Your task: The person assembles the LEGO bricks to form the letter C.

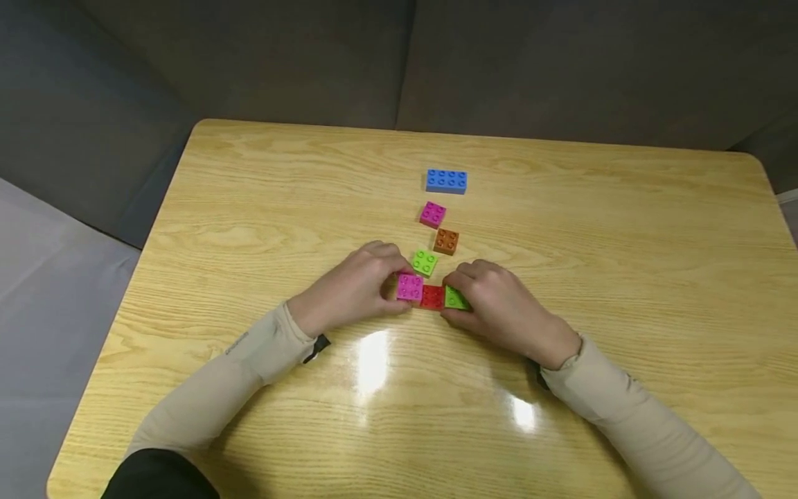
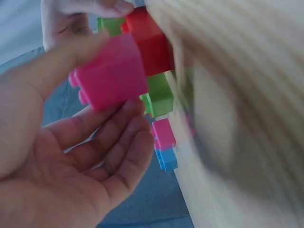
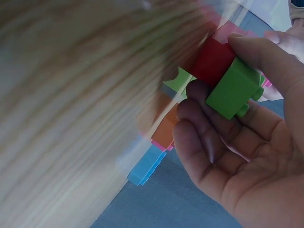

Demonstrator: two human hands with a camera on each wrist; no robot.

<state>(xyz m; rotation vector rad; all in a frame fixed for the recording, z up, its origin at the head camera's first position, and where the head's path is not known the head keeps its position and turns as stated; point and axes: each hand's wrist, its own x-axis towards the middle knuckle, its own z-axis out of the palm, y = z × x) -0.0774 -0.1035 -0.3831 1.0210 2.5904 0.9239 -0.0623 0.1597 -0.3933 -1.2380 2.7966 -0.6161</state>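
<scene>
Between thumb and fingers, my left hand (image 1: pixel 366 285) pinches a pink building brick (image 1: pixel 410 287) with studs on top. My right hand (image 1: pixel 501 305) pinches a green brick (image 1: pixel 456 299), its right part covered by the fingers. A red brick (image 1: pixel 431 297) lies in the middle, with the pink one at its left end and the green one at its right. In the left wrist view the pink brick (image 2: pixel 114 73) overlaps the red brick (image 2: pixel 148 40). From the right wrist, the green brick (image 3: pixel 235 88) shows close against the red brick (image 3: pixel 213 61).
Beyond the hands, a lime brick (image 1: pixel 425 263), an orange-brown brick (image 1: pixel 446 241), a magenta brick (image 1: pixel 433 214) and a longer blue brick (image 1: pixel 447 181) form a loose line toward the far edge of the wooden table (image 1: pixel 280 180). Grey padded panels (image 1: pixel 299 62) stand behind it.
</scene>
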